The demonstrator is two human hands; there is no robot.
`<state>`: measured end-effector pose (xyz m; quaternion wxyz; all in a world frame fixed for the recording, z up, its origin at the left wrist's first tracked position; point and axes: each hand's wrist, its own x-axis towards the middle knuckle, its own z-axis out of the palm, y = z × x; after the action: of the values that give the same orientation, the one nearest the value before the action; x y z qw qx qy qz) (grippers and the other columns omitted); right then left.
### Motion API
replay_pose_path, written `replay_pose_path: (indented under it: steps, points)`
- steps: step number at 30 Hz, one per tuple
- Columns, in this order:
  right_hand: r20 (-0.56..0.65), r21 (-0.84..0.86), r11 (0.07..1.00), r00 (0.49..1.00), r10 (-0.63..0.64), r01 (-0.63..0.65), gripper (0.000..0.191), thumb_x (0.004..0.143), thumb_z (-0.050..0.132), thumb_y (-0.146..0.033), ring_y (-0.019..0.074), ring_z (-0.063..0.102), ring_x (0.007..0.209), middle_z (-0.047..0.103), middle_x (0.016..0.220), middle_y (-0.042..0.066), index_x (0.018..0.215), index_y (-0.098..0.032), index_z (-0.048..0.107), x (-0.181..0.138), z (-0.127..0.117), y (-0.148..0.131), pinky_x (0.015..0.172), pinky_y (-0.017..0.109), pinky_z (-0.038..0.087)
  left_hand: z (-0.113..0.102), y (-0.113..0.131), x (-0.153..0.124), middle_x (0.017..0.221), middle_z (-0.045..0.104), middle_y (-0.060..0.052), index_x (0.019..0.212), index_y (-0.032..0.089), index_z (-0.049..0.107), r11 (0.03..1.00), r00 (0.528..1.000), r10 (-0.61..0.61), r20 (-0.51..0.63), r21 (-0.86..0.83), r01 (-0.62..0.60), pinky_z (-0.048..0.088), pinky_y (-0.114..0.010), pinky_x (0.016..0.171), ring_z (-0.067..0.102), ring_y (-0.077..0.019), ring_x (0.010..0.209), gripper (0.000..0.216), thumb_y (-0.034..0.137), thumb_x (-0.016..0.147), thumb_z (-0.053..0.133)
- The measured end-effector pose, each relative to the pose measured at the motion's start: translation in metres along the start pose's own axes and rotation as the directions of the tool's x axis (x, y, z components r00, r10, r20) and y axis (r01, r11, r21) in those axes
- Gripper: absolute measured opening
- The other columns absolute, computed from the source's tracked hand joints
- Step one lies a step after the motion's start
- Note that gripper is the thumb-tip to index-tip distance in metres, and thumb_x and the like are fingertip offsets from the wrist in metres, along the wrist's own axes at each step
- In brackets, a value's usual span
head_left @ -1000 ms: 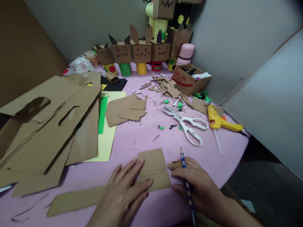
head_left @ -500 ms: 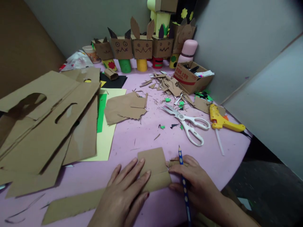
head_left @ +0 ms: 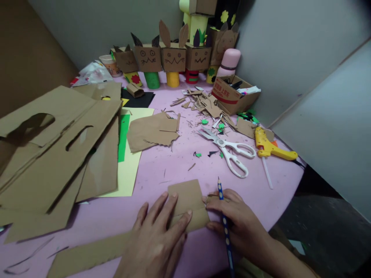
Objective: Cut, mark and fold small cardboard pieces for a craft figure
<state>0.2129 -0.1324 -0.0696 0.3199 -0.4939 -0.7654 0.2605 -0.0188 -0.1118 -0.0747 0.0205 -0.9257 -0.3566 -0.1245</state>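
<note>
My left hand (head_left: pixel 159 235) lies with fingers stretched over a small piece of cardboard (head_left: pixel 187 197) that has a crease across it. At that piece's right edge, my right hand (head_left: pixel 240 222) is closed, with a blue dotted pencil (head_left: pixel 227 243) held across its fingers, tip pointing away from me. A small cardboard bit seems pinched under the same fingers, mostly hidden. From beneath my left wrist a long cardboard strip (head_left: pixel 89 253) runs out to the left. White-handled scissors (head_left: pixel 222 143) lie with blades apart beyond my right hand.
Large cardboard sheets (head_left: pixel 63 154) are stacked at left over yellow paper (head_left: pixel 127 177). A yellow glue gun (head_left: pixel 271 148) lies near the right edge. Cardboard scraps (head_left: pixel 205 102) heap before a small open box (head_left: pixel 232 96). Cardboard animal figures (head_left: pixel 174 58) stand along the back with a pink bottle (head_left: pixel 230 61).
My left hand has slid slightly to the right over the cardboard, its index finger reaching further across. The right hand and pencil stay nearly in place; the view shifts slightly.
</note>
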Motion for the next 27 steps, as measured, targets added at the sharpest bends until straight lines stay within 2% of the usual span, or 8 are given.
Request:
replay_pose_path:
  steps: [4, 7, 11, 18, 23, 27]
  points:
    - [-0.066, 0.102, 0.993, 0.996, 0.062, -0.055, 0.025, 0.083, 0.054, -0.013, 0.0216, 0.057, 0.092, 0.068, 0.097, 0.003, 0.104, -0.026, 0.054, -0.008, 0.000, -0.004, 0.079, 0.037, 0.043, 0.000, 0.001, 0.003, 0.123, 0.059, -0.017, 0.112, 0.031, 0.064, 1.000, 1.000, -0.006, -0.024, 0.027, 0.007, 0.050, -0.057, 0.074, 0.055, -0.0372, 0.109, 0.033, 0.023, 0.082, 0.054]
    - [-0.062, 0.091, 0.990, 0.991, 0.115, -0.109, 0.024, 0.084, 0.050, -0.011, 0.0211, 0.056, 0.096, 0.066, 0.097, 0.003, 0.101, -0.027, 0.054, -0.014, 0.001, -0.010, 0.080, 0.036, 0.044, 0.000, 0.002, 0.003, 0.124, 0.058, -0.017, 0.114, 0.032, 0.063, 1.000, 0.999, -0.005, -0.031, 0.019, 0.005, 0.050, -0.058, 0.074, 0.055, -0.0372, 0.110, 0.034, 0.025, 0.082, 0.055]
    - [-0.043, 0.029, 0.995, 0.994, 0.101, -0.100, 0.032, 0.081, 0.047, -0.005, 0.0205, 0.057, 0.096, 0.066, 0.101, 0.005, 0.104, -0.026, 0.053, -0.017, 0.004, -0.016, 0.079, 0.036, 0.045, 0.001, 0.002, 0.002, 0.124, 0.058, -0.016, 0.114, 0.032, 0.062, 1.000, 0.999, -0.007, -0.031, 0.005, 0.007, 0.050, -0.058, 0.074, 0.054, -0.0372, 0.110, 0.034, 0.024, 0.082, 0.055]
    - [-0.091, 0.048, 0.998, 0.995, 0.050, -0.046, 0.033, 0.077, 0.047, -0.004, 0.0220, 0.058, 0.101, 0.067, 0.098, 0.006, 0.102, -0.025, 0.054, -0.015, 0.004, -0.020, 0.084, 0.039, 0.046, 0.002, 0.003, 0.002, 0.123, 0.059, -0.015, 0.112, 0.032, 0.063, 1.000, 0.999, -0.021, -0.033, 0.002, 0.021, 0.050, -0.057, 0.075, 0.054, -0.0359, 0.111, 0.033, 0.022, 0.082, 0.055]
    - [-0.154, 0.015, 0.999, 0.987, 0.040, -0.038, 0.040, 0.082, 0.045, -0.008, 0.0226, 0.057, 0.087, 0.066, 0.094, 0.006, 0.118, -0.024, 0.050, -0.022, 0.004, -0.013, 0.073, 0.037, 0.046, -0.001, 0.003, 0.003, 0.124, 0.059, -0.016, 0.114, 0.031, 0.062, 1.000, 0.999, -0.022, -0.043, -0.003, 0.022, 0.049, -0.057, 0.075, 0.054, -0.0368, 0.111, 0.033, 0.023, 0.083, 0.054]
    - [-0.183, -0.034, 0.999, 0.983, 0.010, -0.017, 0.037, 0.082, 0.045, -0.006, 0.0201, 0.054, 0.076, 0.065, 0.087, 0.003, 0.114, -0.025, 0.052, -0.021, 0.008, -0.012, 0.066, 0.034, 0.042, -0.001, 0.004, 0.003, 0.123, 0.059, -0.018, 0.114, 0.030, 0.063, 1.000, 0.999, -0.013, -0.032, 0.009, 0.013, 0.050, -0.058, 0.074, 0.055, -0.0370, 0.110, 0.033, 0.024, 0.082, 0.056]
